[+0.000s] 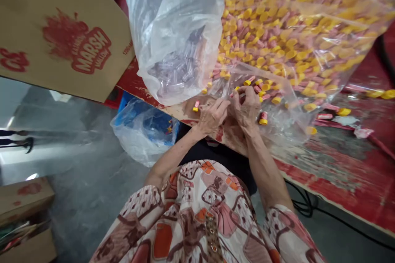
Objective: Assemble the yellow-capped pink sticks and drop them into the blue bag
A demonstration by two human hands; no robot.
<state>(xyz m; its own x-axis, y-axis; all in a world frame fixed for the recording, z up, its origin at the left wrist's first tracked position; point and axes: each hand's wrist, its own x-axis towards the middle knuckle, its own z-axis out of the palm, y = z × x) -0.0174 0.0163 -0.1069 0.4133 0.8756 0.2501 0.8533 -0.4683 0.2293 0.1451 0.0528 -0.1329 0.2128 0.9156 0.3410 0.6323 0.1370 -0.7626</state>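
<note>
On the red bench (348, 191), left hand (214, 116) and right hand (247, 107) half-curled by clear plastic bag (279, 125), likely for short reach. Can't tell what's gripped.

- We seem to be in a packing workshop or small factory.
- Beyond our right hand (247, 109): a bulk bag (361, 24) of yellow-capped pieces (274, 49).
- Left of our left hand (213, 116): a printed carton (74, 16), concrete floor (89, 185) below.
</note>
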